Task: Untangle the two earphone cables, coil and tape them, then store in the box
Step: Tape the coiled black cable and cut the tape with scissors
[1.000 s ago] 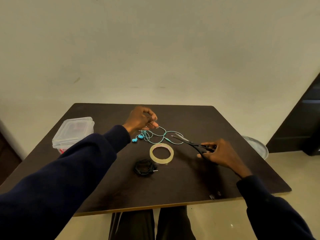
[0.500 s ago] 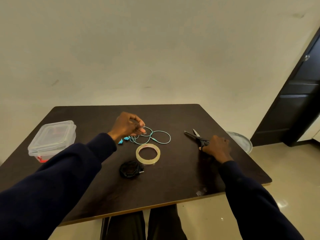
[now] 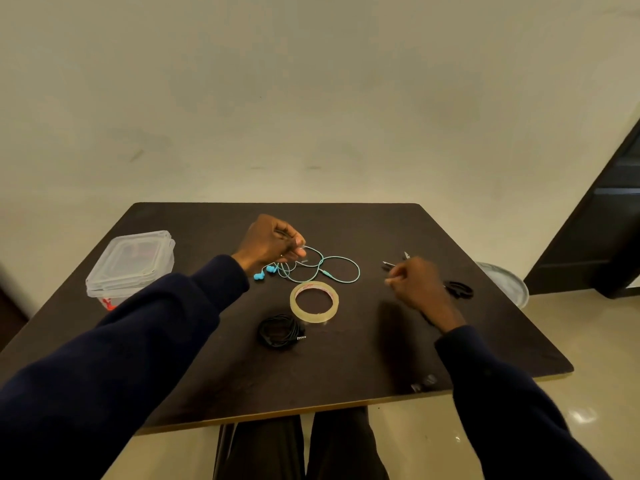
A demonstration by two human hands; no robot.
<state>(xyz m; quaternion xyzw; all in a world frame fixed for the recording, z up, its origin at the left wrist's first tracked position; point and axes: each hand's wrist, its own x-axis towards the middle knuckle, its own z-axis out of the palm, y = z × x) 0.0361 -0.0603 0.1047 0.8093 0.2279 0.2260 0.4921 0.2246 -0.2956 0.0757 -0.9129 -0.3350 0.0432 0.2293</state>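
The black earphone cable [image 3: 281,330] lies coiled tight on the tabletop [image 3: 346,375], just beside the tape roll [image 3: 314,301] at the roll's seven o'clock. By my reckoning that one only needs boxing. The teal earphone cable [image 3: 341,271] is the job in hand. It sprawls in loose loops just past the roll, at twelve o'clock from it, with its earbuds [image 3: 265,271] at ten o'clock, close by the left wrist.

To do this step well, I would gather those loops into one small, even coil with the plug and buds tucked in. I would hold the bundle pinched where the turns cross, and only then wrap tape over that crossing so nothing springs open. The loops are wide, so the free hand ought to feed them in rather than drag them across the wood.

The left hand [image 3: 273,244] is raised a little over the tabletop, knuckles up. Its thumb and forefinger pinch the teal cable at the ten o'clock end of the loops.

The right hand [image 3: 415,285] hovers at three o'clock from the roll, fingers curled inward, above the scissors [image 3: 459,289]. The blades show beyond its knuckles and the handles behind its wrist. From where I stand I cannot tell whether its fingertips hold anything.

The box [image 3: 131,265], lid on, sits well apart at nine o'clock, near the left edge.
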